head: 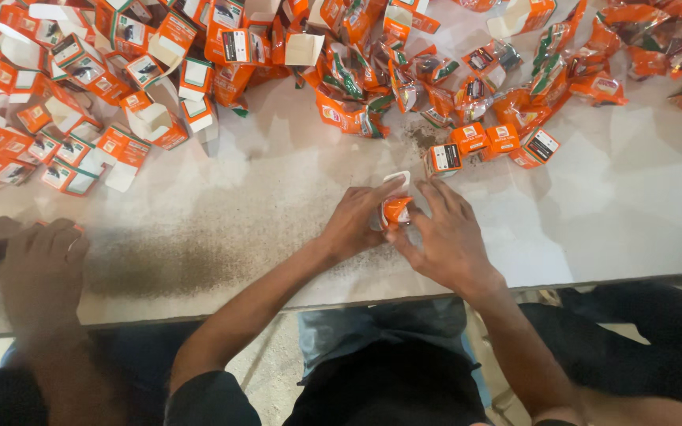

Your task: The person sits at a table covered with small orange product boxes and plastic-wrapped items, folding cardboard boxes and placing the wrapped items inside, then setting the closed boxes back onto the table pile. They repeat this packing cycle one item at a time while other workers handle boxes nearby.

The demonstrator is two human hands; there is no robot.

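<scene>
My left hand (pixel 354 221) and my right hand (pixel 447 237) meet over the white table (pixel 262 189), both gripping one small orange carton (pixel 395 210) with its white flap up. The left hand's fingers wrap its left side; the right hand's fingers press it from the right. Three closed orange cartons (pixel 487 140) stand just beyond the hands, with a pile of shiny orange pouches (pixel 467 75) behind them.
A heap of open empty orange-and-white cartons (pixel 96 79) covers the far left of the table. Another person's hands (pixel 29 260) rest at the near left edge. Dark powder dusts the table (pixel 175 260) near the front edge.
</scene>
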